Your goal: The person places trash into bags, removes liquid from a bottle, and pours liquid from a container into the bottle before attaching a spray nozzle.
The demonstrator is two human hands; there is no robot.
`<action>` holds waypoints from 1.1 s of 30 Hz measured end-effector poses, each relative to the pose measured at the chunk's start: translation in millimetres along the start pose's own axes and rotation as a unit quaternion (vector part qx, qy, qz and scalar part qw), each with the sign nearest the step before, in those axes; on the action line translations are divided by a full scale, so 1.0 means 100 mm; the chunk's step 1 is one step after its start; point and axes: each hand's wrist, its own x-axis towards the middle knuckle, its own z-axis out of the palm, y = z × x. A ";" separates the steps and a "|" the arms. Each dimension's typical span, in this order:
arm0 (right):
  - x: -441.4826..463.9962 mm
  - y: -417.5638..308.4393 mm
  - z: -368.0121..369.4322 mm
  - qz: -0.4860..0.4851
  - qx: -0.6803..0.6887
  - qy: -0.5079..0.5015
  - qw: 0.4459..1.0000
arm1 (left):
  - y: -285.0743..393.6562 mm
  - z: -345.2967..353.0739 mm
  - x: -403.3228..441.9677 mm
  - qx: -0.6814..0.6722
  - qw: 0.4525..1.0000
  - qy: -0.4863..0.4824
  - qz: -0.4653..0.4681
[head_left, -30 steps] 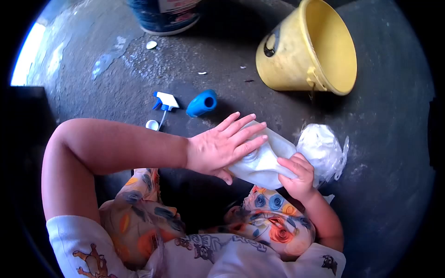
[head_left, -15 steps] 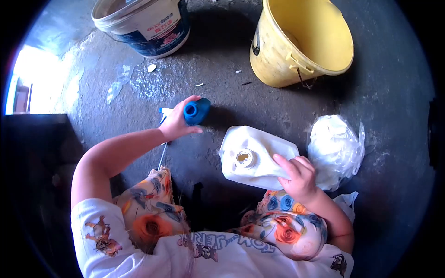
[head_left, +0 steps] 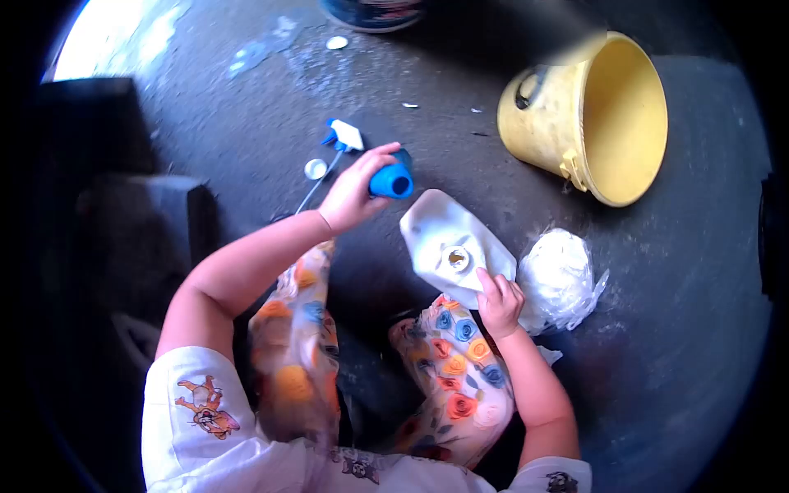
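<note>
My left hand [head_left: 358, 191] is closed round a blue bottle [head_left: 393, 177], whose uncapped mouth faces up and tilts to the right. Just right of it stands a white plastic jug [head_left: 448, 226] with an open neck. The fingers of my right hand [head_left: 501, 306] grip this jug at its near right side, where its handle seems to be, mostly hidden by them. A white and blue trigger spray head [head_left: 345, 135] with a thin tube lies on the floor beyond my left hand. Near the tube is a small white cap [head_left: 315, 169].
A yellow bucket [head_left: 542, 123] stands at the upper right. Beside the jug sits a white plastic bag [head_left: 560, 275]. Part of a dark-labelled bucket [head_left: 374, 15] shows at the top edge. Dark, blurred objects are at the left, and small scraps dot the floor.
The view has turned, shifting the buckets rightward in it. My left hand has brought the blue bottle closer to the jug, its mouth tipped further right. The spray head and cap now show more fully.
</note>
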 end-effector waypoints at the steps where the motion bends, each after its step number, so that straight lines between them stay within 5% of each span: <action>1: -0.02 0.01 0.02 0.011 -0.003 -0.012 1.000 | 0.11 -0.05 -0.14 -0.008 1.000 0.015 -0.008; 8: 0.27 -0.28 -0.13 0.065 0.060 -0.137 0.987 | 1.16 -0.56 -1.53 -0.007 0.979 0.162 -0.127; 15: 0.75 -1.15 -1.21 -0.118 0.016 -0.201 0.972 | 1.89 -1.00 -3.05 0.055 0.886 0.337 -0.314; 21: 1.28 -2.75 -2.39 -0.321 -0.038 -0.286 0.902 | 2.64 -1.15 -3.97 0.058 0.759 0.553 -0.338; 26: 1.61 -4.03 -2.85 -0.454 -0.090 -0.327 0.824 | 2.96 -1.34 -4.59 0.104 0.710 0.575 -0.392; 33: 1.56 -6.28 -2.70 -0.533 -0.213 -0.382 0.724 | 2.93 -1.96 -5.76 0.159 0.669 0.639 -0.344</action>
